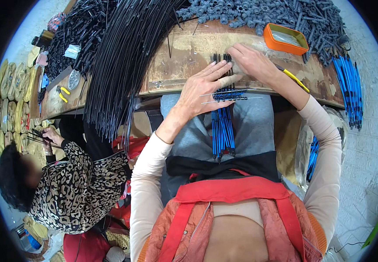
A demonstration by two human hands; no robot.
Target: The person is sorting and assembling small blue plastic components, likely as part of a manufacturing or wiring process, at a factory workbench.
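A bundle of blue rods with black ends [223, 131] runs from the worktable's edge down over my lap. Across it rests my left hand [202, 87], fingers stretched and spread, one wrapped in a pale strip. Several thin metal rods with black fittings [232, 94] lie crosswise on the bundle, between that hand's index finger and thumb. At the bundle's far end my right hand [252, 63] is closed, its fingertips beside the black ends; what they pinch is hidden.
Long black rods [123, 65] hang over the table edge at left. Grey fittings [237, 13] are heaped behind an orange box [286, 39]. Yellow-handled pliers [296, 79] lie near my right forearm. More blue rods [348, 91] hang at right. A co-worker [75, 183] sits at left.
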